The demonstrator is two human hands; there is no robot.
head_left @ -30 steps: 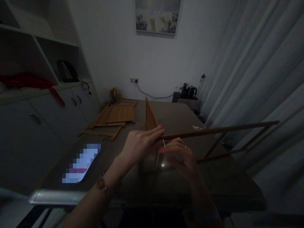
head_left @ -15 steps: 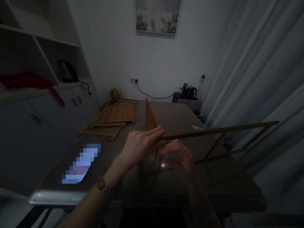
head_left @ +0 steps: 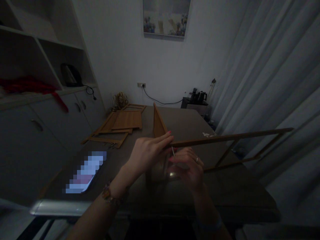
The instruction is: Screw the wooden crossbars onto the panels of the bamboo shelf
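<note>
- Wooden frame on edge at the near side of the bench, its upper rail running from your fingers out to the right, with a crossbar linking it to the lower rail
- Your left hand, fingers together and bent over the corner, has hold of the frame's near end; the thumb is hidden from view
- An upright wooden panel meets the frame at that corner, reaching away from you beyond your left fingertips
- Your right hand, curled nearly closed just below the rail, pinches a thin metal rod between thumb and fingers; the rod's upper end reaches the rail's underside, though the dim light hides whether it is seated there
- A bracelet circles your left wrist, and a ring shows on your right hand
- To your left, a phone lies lit on the bench, its screen blurred into blocks
- Beyond the phone, loose wooden panels lie flat and overlapping, with small metal parts beside the nearest one
- Behind the bench, a painting hangs on the wall; a kettle stands in the shelving at left, and a pale curtain drapes the right side
</note>
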